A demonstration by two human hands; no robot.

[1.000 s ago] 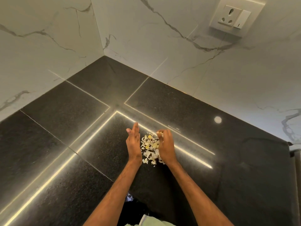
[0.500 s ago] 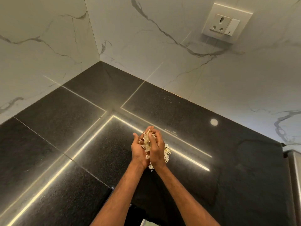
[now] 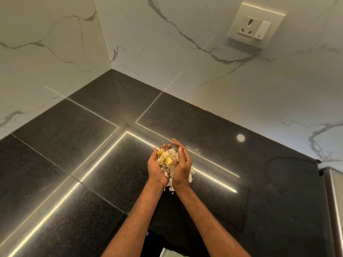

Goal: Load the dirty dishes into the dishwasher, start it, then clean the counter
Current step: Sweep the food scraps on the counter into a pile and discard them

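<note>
A heap of white and yellow food scraps (image 3: 168,160) lies cupped between my two hands above the black granite counter (image 3: 92,149). My left hand (image 3: 156,169) curls under the heap from the left, palm up. On the other side my right hand (image 3: 182,164) curls round it, fingers arched over the top. A few scraps (image 3: 191,176) stick out below my right hand, and some hang under the wrists.
White marble walls meet in a corner (image 3: 111,67) behind the counter. A wall socket with a switch (image 3: 256,25) sits at the upper right. A steel edge (image 3: 334,191) shows at the far right, past the counter's end.
The scraps lay in a pile on the counter with a hand on each side. My hands closed together around them and lifted the heap, palms turning upward.
</note>
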